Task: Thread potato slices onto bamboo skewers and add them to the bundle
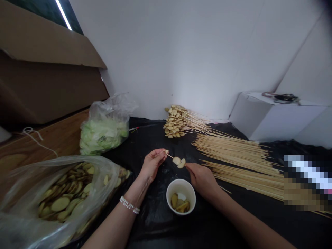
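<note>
A thin wooden skewer (169,156) runs between my two hands, above the black sheet. Two pale potato slices (178,162) are threaded on it, close to the fingers of my right hand (203,178), which grips the skewer. At its other end, my left hand (153,163) pinches a small potato slice (166,151) against the tip; whether the tip has pierced it I cannot tell. Just below the hands stands a white bowl (169,197) with several browned potato pieces (180,204) inside.
An open plastic bag (15,207) of potato slices lies at left, behind it a tied bag of pale green vegetable (103,135). Filled skewers (176,121) are piled by the wall. Bare skewers (238,154) lie right, near a white box (280,119). A cardboard box (52,83) stands far left.
</note>
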A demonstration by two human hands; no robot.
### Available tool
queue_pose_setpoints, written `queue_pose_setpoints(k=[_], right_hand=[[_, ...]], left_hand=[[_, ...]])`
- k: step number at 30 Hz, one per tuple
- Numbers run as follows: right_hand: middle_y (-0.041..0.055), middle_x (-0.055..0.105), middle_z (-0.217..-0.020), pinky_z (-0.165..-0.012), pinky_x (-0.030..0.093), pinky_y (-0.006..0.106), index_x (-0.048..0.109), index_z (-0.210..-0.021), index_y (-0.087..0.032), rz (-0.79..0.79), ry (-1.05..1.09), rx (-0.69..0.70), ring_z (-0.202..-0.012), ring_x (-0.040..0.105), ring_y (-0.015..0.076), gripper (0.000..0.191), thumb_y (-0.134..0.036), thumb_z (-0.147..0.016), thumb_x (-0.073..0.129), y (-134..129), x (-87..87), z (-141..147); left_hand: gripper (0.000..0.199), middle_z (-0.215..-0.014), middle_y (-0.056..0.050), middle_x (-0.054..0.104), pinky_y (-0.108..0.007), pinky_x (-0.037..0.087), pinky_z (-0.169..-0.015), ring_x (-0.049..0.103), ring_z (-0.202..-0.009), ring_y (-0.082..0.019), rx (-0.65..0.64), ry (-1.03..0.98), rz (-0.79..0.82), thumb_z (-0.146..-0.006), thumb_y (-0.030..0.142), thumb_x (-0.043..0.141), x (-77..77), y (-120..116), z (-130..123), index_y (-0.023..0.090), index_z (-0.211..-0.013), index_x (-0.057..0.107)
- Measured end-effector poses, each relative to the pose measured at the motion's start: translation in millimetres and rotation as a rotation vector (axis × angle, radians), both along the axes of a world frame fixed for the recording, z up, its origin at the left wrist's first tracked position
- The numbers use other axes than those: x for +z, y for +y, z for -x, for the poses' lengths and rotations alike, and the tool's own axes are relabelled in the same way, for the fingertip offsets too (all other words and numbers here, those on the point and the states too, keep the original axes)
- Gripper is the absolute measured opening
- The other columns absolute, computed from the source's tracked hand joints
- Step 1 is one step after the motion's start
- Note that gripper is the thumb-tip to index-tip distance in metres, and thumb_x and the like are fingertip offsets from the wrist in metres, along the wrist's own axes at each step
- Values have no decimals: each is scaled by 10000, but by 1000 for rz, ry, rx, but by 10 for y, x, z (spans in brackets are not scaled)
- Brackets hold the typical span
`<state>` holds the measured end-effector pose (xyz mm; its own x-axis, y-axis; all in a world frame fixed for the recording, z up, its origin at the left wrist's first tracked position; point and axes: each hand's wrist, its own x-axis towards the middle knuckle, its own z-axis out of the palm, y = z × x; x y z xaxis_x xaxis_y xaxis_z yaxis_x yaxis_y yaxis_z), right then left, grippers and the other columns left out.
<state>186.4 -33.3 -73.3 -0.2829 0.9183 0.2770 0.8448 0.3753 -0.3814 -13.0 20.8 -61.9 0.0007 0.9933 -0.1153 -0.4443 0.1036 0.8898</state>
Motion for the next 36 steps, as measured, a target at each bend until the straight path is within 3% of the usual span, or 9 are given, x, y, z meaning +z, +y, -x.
queue_pose_setpoints(k=[5, 13, 18, 29, 36], right_hand=[[53, 690, -981, -801, 424, 237, 627, -1025, -213, 8, 22, 9, -914, 633, 172, 284, -186, -918, 366, 9, -36, 12], [51, 688, -959, -757, 413, 237, 608, -1007, -205, -33, 86, 5, -877, 634, 172, 249, -225, -931, 372, 6, -3, 20], [35, 670, -824, -679, 391, 234, 584, -914, -193, -29, 101, -5, -755, 625, 160, 222, -241, -935, 369, 7, -5, 25], [41, 649, -772, -639, 351, 237, 570, -849, -185, -37, 67, -2, -707, 599, 154, 227, -195, -922, 355, -1, -13, -2], [34, 653, -768, -649, 348, 234, 565, -833, -189, -51, 92, -4, -707, 597, 148, 209, -199, -913, 372, 13, -23, -11]], left_hand=[[282, -834, -83, 729, -153, 503, -644, 637, -692, -85, 26, 74, -31, -609, 201, 804, -5, -9, -11, 104, -851, 694], [124, -716, -49, 698, -134, 504, -558, 608, -591, -59, 11, -128, 172, -685, 109, 735, -10, 16, -9, 103, -806, 713], [68, -687, -42, 688, -137, 506, -550, 595, -566, -56, 49, -131, 165, -699, 122, 725, -13, 26, -7, 105, -765, 724], [252, -693, -44, 705, -131, 480, -574, 584, -591, -55, 59, -9, 71, -532, 250, 837, -60, 20, -33, 116, -722, 740], [297, -693, -47, 701, -149, 461, -585, 577, -613, -64, 50, 39, 62, -505, 304, 844, -55, 5, -41, 120, -714, 740]])
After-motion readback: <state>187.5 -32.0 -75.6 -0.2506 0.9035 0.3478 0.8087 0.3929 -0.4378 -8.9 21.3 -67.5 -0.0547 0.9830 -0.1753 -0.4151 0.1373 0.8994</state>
